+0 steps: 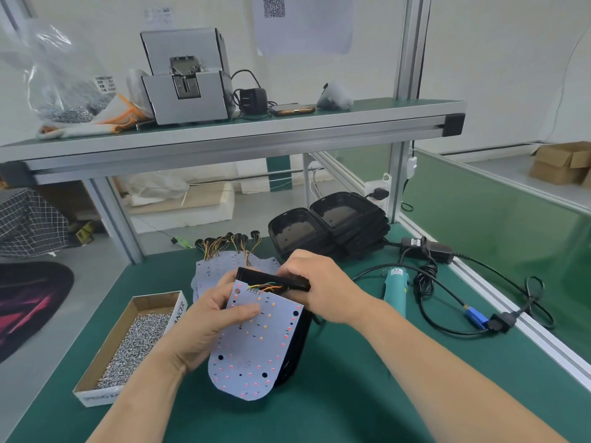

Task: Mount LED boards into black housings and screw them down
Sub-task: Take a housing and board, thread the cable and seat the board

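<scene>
A: Green bench mat (351, 378), shelf overhead, workstation as set up. Where's the work?

B: Centre, just in front of me. Left hand (204, 321) clamped on the LED board (252, 343), thumb flat across its face, fingers behind. Right hand (316, 282) closed round the top edge of the black housing (297, 340), which sits behind and under the board.

A: Board seated?

B: Judging not yet. Board lies tilted over the housing mouth, offset to the left of it; housing wall shows only along the right side. Wires (267, 286) at the top end run into the housing under the right fingers.

A: Axis?

B: Long axis of both runs away from me, leaning slightly right at the far end. Rounded end nearest me, wire end far. LEDs face up.

A: So next move turns on?

B: Shifting board right and down into the housing. Left hand does it; right steadies.

A: Screws, driver?

B: Screw box (134, 343) near left hand; teal driver (396, 290) lying right, untouched.
</scene>
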